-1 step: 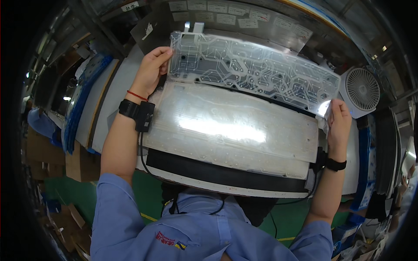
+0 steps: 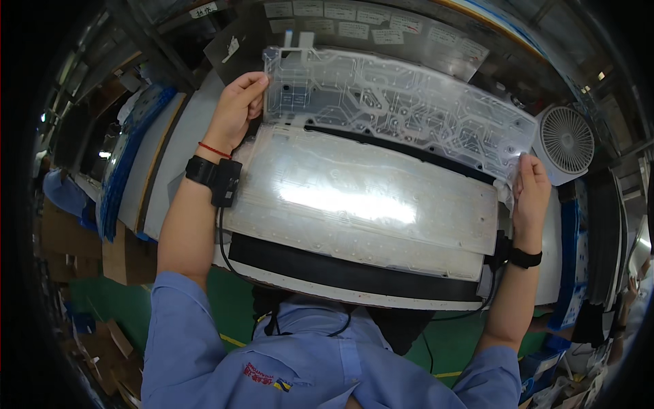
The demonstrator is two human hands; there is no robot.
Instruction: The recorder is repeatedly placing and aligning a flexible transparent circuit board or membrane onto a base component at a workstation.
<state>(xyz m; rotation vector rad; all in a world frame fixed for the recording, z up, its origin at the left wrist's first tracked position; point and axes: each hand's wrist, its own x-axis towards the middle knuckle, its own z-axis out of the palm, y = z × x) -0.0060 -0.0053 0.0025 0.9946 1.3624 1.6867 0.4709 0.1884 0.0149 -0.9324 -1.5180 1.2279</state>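
A clear membrane circuit sheet (image 2: pixel 402 102) with silvery traces is stretched between my hands, raised at the far side of the worktable. My left hand (image 2: pixel 238 102) pinches its left edge between thumb and fingers. At the lower right corner, my right hand (image 2: pixel 531 187) grips it with closed fingers. Two short tails (image 2: pixel 300 39) stick up from the sheet's top left. Below it lies a stack of similar translucent sheets (image 2: pixel 361 198), shiny with reflected light. Something whitish and crumpled (image 2: pixel 503 194) shows beside my right fingers; its kind is unclear.
The sheets rest on a black mat (image 2: pixel 340 273) near the white table's front edge (image 2: pixel 327 296). A white fan (image 2: pixel 567 140) stands at the far right. Behind is a metal panel (image 2: pixel 436 51) with paper labels. Cables (image 2: pixel 228 255) run from my wrist bands.
The membrane sheet has tilted a little and its right end sits slightly differently. The bright glare at its lower right corner has faded. Both hands keep their hold.
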